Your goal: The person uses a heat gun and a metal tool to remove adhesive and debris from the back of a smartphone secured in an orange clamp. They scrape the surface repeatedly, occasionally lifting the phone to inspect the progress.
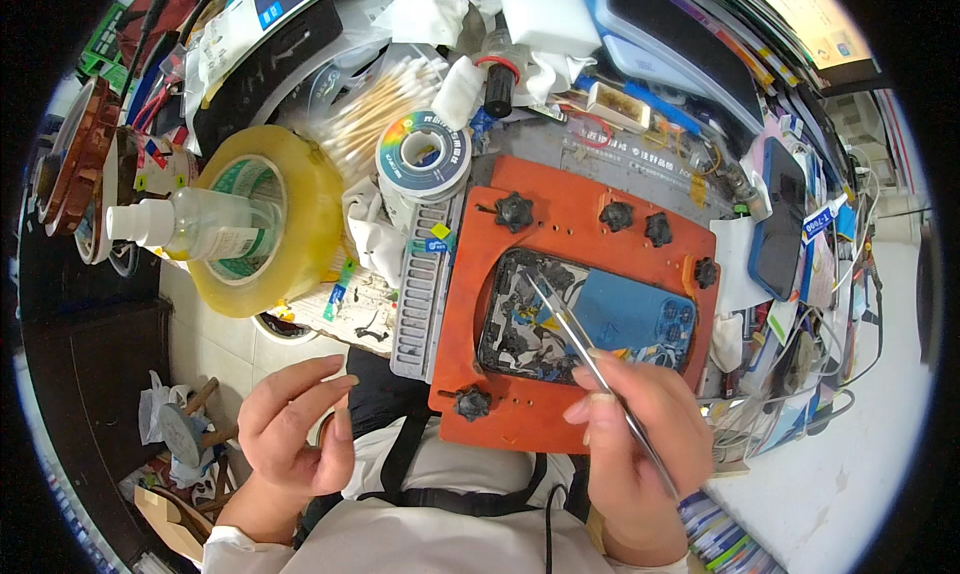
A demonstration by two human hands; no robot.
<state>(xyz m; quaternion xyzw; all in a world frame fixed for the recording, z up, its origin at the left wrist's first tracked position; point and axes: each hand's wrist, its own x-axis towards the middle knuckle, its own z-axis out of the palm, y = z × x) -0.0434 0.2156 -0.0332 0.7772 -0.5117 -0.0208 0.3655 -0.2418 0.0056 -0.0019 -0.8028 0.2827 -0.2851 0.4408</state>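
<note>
Tape roll point(316, 229), swabs point(385, 114) left of holder point(572, 212); tweezers point(577, 342) cross phone point(618, 309), perhaps touching.

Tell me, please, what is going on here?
A person's right hand holds tweezers, with the tips over an opened phone; whether they touch it, I cannot tell. The phone lies in an orange holder with black knobs. The left hand is empty, beside the holder, fingers loosely bent.

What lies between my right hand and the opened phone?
In the head view, the metal tweezers gripped by your right hand span that stretch, their tips over the opened phone; whether they touch it, I can't tell.
</note>
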